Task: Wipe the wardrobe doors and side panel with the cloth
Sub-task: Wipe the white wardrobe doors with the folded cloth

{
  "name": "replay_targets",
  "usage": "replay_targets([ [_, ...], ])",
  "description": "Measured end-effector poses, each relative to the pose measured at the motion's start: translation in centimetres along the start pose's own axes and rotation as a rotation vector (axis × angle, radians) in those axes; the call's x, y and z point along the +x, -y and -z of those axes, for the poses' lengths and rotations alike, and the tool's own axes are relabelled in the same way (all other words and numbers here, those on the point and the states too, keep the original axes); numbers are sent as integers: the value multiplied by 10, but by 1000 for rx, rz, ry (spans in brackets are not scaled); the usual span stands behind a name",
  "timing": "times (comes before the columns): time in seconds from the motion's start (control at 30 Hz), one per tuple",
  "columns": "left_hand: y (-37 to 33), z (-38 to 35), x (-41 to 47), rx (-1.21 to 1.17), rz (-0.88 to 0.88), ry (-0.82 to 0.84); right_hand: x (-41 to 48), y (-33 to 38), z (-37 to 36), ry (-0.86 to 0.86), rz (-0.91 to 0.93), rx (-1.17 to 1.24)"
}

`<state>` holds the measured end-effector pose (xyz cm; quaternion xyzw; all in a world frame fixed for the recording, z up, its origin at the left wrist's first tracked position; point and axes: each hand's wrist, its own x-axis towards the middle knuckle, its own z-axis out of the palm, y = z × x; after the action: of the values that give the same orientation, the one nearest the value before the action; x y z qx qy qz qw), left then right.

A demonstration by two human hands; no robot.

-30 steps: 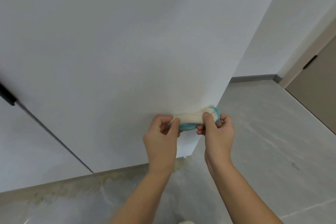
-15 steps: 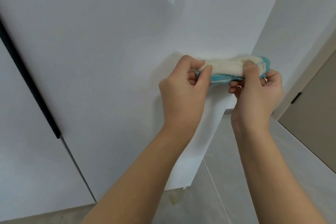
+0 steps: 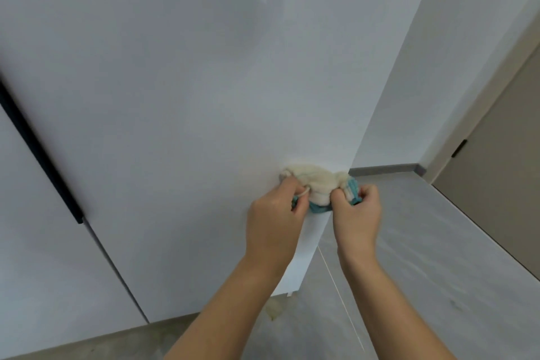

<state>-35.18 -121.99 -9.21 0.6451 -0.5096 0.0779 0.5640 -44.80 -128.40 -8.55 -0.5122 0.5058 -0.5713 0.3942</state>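
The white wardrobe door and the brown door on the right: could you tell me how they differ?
The wardrobe door is white; the brown door is dull taupe. The wardrobe door has a long black strip along its left edge; the brown door shows only a small dark fitting. The cloth is held before the wardrobe door, apart from the brown door. Both are plain flat panels.

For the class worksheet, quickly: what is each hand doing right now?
Left hand: closed, gripping the cloth.
Right hand: closed, gripping the same cloth.
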Motion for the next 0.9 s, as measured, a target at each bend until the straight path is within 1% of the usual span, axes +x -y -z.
replay_targets([
  [0.07, -2, 15, -2, -18, 22, -12, -9, 7, -1, 28, 17, -11],
  [0.13, -13, 39, 9, -51, 16, -94, -20, 32, -6, 66, 91, 70],
  [0.23, -29, 84, 37, -32, -107, -270, -37, 85, -20, 168, 218, 284],
  [0.3, -34, 106, 55, -22, -171, -348, -44, 113, -31, 207, 320, 359],
  [0.37, -31, 118, 68, 7, -217, -368, -47, 126, -43, 228, 405, 375],
  [0.43, -21, 119, 73, 85, -298, -363, -46, 124, -54, 209, 471, 337],
  [0.53, -3, 111, 67, 132, -353, -363, -44, 107, -61, 196, 496, 298],
  [0.67, 27, 96, 33, 116, -302, -326, -51, 67, -57, 271, 470, 160],
  [0.77, 59, 81, -9, 128, -240, -218, -60, 16, -52, 330, 447, 24],
  [0.83, 84, 69, -38, 174, -210, -127, -65, -30, -49, 366, 426, -79],
  [0.9, 110, 56, -70, 227, -148, -46, -72, -79, -44, 413, 339, -169],
])
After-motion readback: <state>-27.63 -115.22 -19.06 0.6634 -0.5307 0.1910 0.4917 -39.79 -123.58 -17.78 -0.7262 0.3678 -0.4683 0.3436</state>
